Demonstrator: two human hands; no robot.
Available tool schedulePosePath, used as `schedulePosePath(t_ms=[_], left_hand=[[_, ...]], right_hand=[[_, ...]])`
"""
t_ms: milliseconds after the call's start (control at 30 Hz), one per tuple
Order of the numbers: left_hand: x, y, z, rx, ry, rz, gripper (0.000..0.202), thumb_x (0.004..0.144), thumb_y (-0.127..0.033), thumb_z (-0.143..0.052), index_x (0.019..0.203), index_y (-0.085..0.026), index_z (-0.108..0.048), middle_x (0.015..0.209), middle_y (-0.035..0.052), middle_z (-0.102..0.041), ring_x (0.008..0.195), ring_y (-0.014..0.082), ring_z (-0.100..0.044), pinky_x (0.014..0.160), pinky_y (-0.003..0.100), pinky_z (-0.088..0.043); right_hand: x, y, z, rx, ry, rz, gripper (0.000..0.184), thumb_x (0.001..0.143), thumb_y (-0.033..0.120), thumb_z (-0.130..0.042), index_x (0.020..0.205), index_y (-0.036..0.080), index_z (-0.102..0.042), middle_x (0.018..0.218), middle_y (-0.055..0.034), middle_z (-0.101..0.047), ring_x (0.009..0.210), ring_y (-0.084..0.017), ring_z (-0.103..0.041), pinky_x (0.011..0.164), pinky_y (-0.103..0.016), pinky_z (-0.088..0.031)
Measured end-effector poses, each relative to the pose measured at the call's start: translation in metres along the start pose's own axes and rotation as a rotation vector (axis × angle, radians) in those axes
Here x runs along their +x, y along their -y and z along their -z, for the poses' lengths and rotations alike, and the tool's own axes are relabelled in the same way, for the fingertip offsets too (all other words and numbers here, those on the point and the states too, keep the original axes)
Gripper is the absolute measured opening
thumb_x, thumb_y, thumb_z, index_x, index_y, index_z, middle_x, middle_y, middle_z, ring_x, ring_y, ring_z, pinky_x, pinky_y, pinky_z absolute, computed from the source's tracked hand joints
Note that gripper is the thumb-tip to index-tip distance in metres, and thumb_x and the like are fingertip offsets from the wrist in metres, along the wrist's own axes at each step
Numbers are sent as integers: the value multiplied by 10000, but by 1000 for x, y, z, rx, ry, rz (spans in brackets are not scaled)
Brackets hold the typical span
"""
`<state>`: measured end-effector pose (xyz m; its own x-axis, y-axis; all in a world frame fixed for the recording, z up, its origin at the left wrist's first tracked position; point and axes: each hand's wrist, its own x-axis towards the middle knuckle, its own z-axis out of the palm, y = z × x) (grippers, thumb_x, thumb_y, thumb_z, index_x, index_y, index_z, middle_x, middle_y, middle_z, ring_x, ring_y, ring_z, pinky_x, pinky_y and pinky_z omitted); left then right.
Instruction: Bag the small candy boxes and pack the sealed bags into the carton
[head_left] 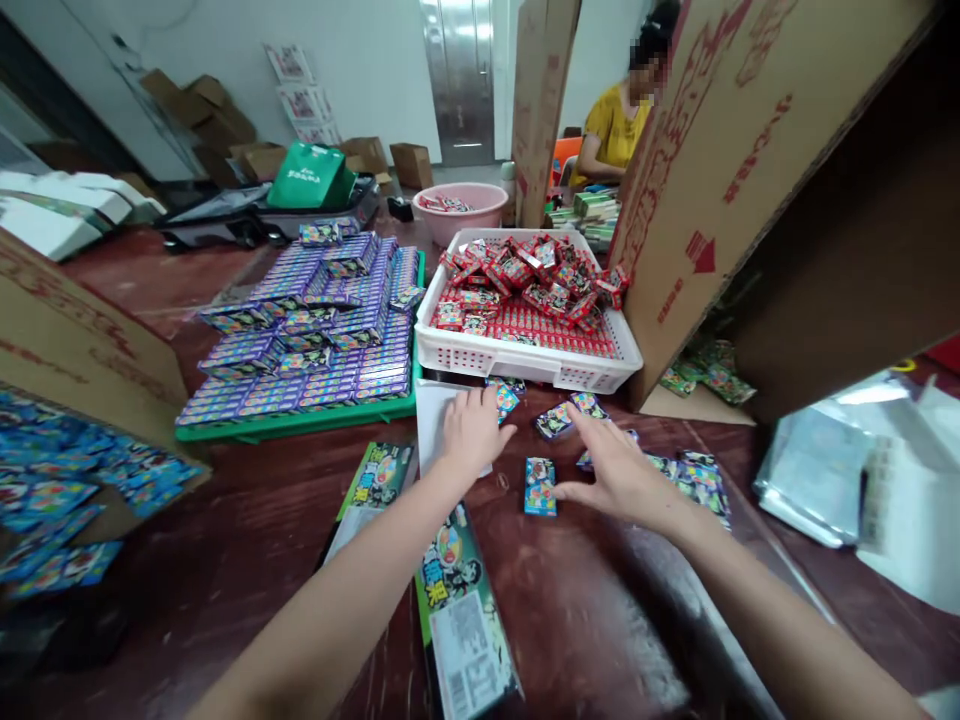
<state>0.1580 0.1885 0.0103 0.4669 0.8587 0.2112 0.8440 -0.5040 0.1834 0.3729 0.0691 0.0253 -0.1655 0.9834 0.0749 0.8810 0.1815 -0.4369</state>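
Note:
My left hand (474, 435) is over a white sheet (431, 420), with its thumb apart from its fingers. Its fingertips are beside a small blue box (508, 402), and I cannot tell whether they touch it. My right hand (619, 468) has its fingers and thumb spread, with nothing seen between them. Its thumb tip is at the edge of another blue box (540, 486) lying flat on the table. A dark purple box (553, 421) lies just beyond its fingers, and several more purple boxes (697, 480) lie to its right. Long green printed packs (457, 580) lie beneath my left forearm.
Behind my hands stands a white basket (487, 355) of red boxes. Left of it, a green tray (300, 425) bears stacked purple boxes. Cardboard cartons (75, 320) hold blue packets at left; a tall carton (697, 180) stands at right. A person in yellow (611, 130) sits behind.

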Motion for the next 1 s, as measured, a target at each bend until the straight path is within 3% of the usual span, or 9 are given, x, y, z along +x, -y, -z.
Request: schedulePosePath(t_ms=[133, 267, 400, 533, 600, 667, 767, 867, 1000], left_hand=[[21, -6, 0, 11, -17, 10, 499, 847, -208, -706, 1300, -79, -539, 1095, 192, -642, 1077, 357, -532, 916, 490, -452], [-4, -5, 18, -18, -36, -98, 413, 922, -106, -542, 1330, -172, -551, 1124, 127, -620, 1042, 285, -554, 897, 425, -476], [-56, 0, 37, -179, 35, -388, 476, 903, -12, -459, 1277, -270, -599, 1181, 81, -587, 1055, 237, -548, 909, 380, -485], [-97, 6, 48, -218, 132, -560, 442, 900, -30, -511, 1209, -315, -648, 1219, 81, -587, 1064, 249, -551, 895, 387, -488], [-107, 8, 49, -233, 158, -623, 379, 926, -82, -563, 1183, -341, -667, 1198, 64, -619, 1058, 240, -567, 915, 385, -481], [-113, 8, 47, -269, 207, -650, 285, 946, -174, -614, 1154, -356, -685, 1212, 47, -644, 1109, 243, -580, 957, 385, -474], [-118, 5, 38, -394, 314, -572, 213, 940, -305, -660, 1139, -366, -705, 1286, 14, -657, 1192, 241, -596, 1011, 363, -478], [-122, -1, 26, -534, 380, -557, 291, 953, -266, -634, 1200, -410, -688, 1336, -26, -657, 1234, 224, -607, 1045, 354, -488], [-123, -3, 26, -547, 344, -664, 447, 980, -117, -509, 1320, -389, -609, 1402, -2, -620, 1359, 212, -521, 1171, 466, -380]], right_hand=[[-12, -25, 18, -6, -96, -11, 814, 901, 528, -629, 1578, 270, -258, 1545, -142, -449, 1403, -344, -429, 1112, -562, -384], [4, -46, 43, 59, -265, 15, 625, 937, 491, -589, 1483, 244, -414, 1437, -133, -542, 1324, -309, -518, 1095, -507, -438], [79, -54, 70, -117, -385, -20, 504, 971, 397, -543, 1426, 195, -465, 1382, -141, -574, 1291, -268, -550, 1090, -435, -464], [169, -60, 82, -218, -395, -127, 507, 901, 180, -593, 1401, 155, -516, 1477, -208, -485, 1368, -374, -451, 1070, -565, -440], [196, -62, 84, -237, -369, -153, 410, 897, 115, -561, 1302, 160, -608, 1418, -206, -551, 1353, -393, -454, 1044, -590, -435], [205, -60, 87, -247, -338, -160, 308, 933, 110, -507, 1196, 132, -667, 1283, -204, -645, 1310, -377, -492, 1055, -579, -414], [178, -49, 92, -262, -330, -182, 346, 1005, 181, -416, 1266, 70, -614, 1265, -219, -642, 1299, -381, -492, 1068, -594, -372], [105, -27, 92, -165, -345, -160, 476, 1034, 362, -421, 1445, 124, -454, 1330, -147, -618, 1212, -340, -584, 1031, -544, -434], [-27, 3, 61, 313, 109, -104, 377, 1021, 479, -429, 1277, 283, -623, 1186, -28, -723, 1053, -242, -692, 945, -393, -551]])
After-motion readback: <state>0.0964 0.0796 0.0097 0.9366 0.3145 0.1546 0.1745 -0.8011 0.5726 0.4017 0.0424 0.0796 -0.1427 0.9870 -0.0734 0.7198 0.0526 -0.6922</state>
